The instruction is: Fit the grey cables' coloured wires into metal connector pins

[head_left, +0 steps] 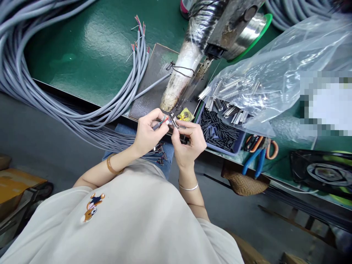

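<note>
My left hand [148, 132] pinches the end of a grey cable [157, 125] whose stripped coloured wires stick out toward the right. My right hand [189, 141] is closed on a small metal connector [175, 123], held against those wire tips. Both hands meet just below the tip of a soldering iron [180, 81] wrapped in whitish tape, fixed at an angle over a dark plate [150, 84] on the green bench. Several more small connectors [161, 154] lie on my lap.
A big coil of grey cables [55, 106] with stripped ends runs along the left. A blue tray [220, 134] of black tubing pieces, a clear plastic bag [275, 73] of connectors, blue and orange pliers [258, 154], a solder spool [247, 33] and a fan [321, 172] lie to the right.
</note>
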The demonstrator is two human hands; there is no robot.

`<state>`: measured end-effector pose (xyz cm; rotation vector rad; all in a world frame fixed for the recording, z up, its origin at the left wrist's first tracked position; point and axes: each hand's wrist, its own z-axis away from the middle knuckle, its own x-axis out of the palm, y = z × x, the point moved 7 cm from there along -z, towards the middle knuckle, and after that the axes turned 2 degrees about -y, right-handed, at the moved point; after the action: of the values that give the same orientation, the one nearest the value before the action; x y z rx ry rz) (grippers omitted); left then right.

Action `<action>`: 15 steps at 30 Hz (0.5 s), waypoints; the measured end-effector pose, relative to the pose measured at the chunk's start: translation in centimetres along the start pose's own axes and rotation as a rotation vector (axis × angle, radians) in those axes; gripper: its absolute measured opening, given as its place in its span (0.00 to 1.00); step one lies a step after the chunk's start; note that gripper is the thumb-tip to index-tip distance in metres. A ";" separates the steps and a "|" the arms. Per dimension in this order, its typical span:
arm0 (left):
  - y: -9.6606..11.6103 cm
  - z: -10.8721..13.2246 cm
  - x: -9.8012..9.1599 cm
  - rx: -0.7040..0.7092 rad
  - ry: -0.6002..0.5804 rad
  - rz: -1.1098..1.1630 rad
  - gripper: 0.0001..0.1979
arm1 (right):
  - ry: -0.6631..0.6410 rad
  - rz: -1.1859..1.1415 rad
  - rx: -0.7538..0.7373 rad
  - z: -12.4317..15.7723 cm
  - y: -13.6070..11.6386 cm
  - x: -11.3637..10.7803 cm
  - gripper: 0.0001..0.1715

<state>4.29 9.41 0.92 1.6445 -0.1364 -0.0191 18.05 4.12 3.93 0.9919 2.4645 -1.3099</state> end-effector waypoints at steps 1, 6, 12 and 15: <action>0.0 0.0 0.0 0.007 0.003 -0.006 0.07 | 0.001 0.004 -0.008 0.0 -0.1 0.0 0.08; 0.2 0.0 -0.1 0.027 0.009 -0.024 0.06 | -0.013 0.037 -0.023 -0.3 -0.2 0.0 0.08; 0.5 -0.4 -0.2 0.017 0.002 0.024 0.07 | -0.047 0.043 -0.073 -0.2 -0.6 0.1 0.09; 0.4 -0.4 -0.4 -0.018 -0.004 0.047 0.08 | -0.067 0.059 -0.096 0.1 -0.7 0.2 0.09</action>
<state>3.94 9.83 1.33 1.6232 -0.1771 0.0123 17.44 3.89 4.27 0.9742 2.4044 -1.1749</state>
